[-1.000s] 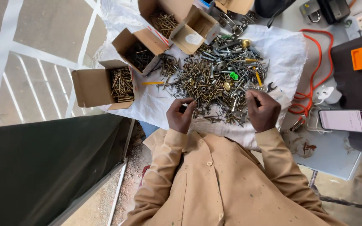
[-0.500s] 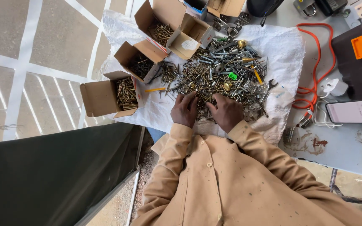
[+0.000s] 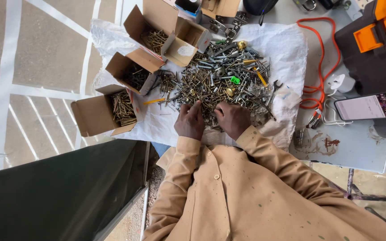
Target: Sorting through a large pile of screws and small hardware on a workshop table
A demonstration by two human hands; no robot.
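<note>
Our two hands meet at the near edge of a heap of mixed screws and nails

We see the pile of fasteners (image 3: 222,82) spread over a white cloth (image 3: 282,42) on the table: a tangle of thin, dull brass and silver-grey screws and nails, with a few bolts, a bright green bit, a yellow piece and a small spanner at its right edge. Our left hand (image 3: 190,121) lies knuckles up at the pile's near side, fingers curled down into the screws; whether it pinches anything we cannot tell. Our right hand (image 3: 232,119) sits just beside it, also curled and touching the heap, its grasp equally hidden. To the left, three open cardboard boxes (image 3: 95,115) stand in a row, each holding sorted screws. An orange cable (image 3: 325,67) loops on the right
</note>
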